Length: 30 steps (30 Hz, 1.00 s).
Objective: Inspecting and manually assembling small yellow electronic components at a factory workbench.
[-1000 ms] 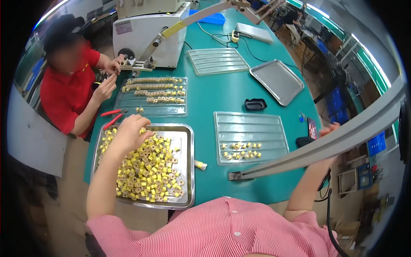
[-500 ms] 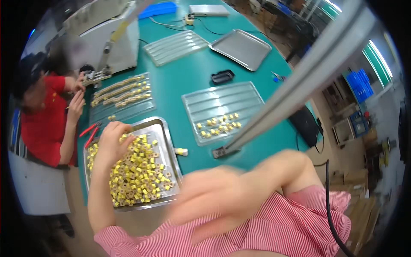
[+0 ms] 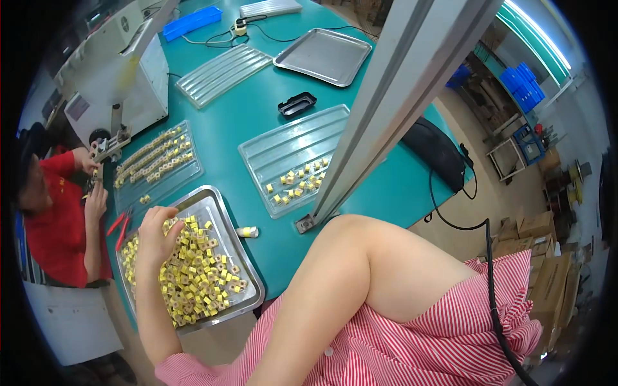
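My left hand [image 3: 156, 237] rests over the far left part of a heap of small yellow-wrapped components with metal leads [image 3: 203, 276]. Its thumb and fingers are apart, with nothing visibly gripped between them. The heap fills a shallow metal tray [image 3: 257, 293] at the table's near left. My right upper arm and forearm bend across the front of me, and the forearm runs out at the lower edge, so my right hand is out of view. Some of the same components stand in a clear ribbed plastic tray [image 3: 283, 145] in the middle of the table.
A slanting metal post [image 3: 380, 96] rises from the table beside the clear tray. A small white-and-yellow cylinder [image 3: 247, 232] lies by the metal tray. Red-handled pliers [image 3: 120, 228] lie left of it. At left, a person in red [image 3: 64, 219] works at a machine [image 3: 119, 77].
My right hand has swung down and left, out of view. My left hand stays over the heap. The whole view has shifted, with the table items now further left.
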Available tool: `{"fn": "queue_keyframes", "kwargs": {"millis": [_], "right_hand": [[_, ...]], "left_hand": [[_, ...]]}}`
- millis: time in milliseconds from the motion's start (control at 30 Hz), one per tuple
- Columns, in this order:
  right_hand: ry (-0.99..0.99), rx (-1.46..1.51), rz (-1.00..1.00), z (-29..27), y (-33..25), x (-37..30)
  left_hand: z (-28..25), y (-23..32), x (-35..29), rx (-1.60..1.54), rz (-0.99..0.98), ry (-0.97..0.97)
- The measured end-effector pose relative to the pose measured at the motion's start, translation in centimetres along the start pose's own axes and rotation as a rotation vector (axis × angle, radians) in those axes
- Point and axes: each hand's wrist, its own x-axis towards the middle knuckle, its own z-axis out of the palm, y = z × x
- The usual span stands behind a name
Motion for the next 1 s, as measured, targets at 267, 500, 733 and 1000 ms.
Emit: {"fn": "queue_keyframes", "kwargs": {"millis": [267, 500, 733, 1000], "right_hand": [[-0.009, 0.258, -0.171, -0.8, 0.2, -3.0], [0.460, -0.350, 0.336, -5.0, -2.9, -18.5], [0.787, -0.278, 1.025, -6.0, -7.0, -32.3], [1.464, -0.477, 0.645, -12.7, 5.9, -40.4]], "left_hand": [[3.1, 0.7, 2.3, -0.040, 0.121, -0.104], [7.7, 6.0, 6.9, -0.249, 0.207, -0.116], [11.0, 5.8, 8.7, -0.194, 0.225, -0.263], [14.3, 6.1, 10.2, -0.097, 0.319, -0.259]]}}
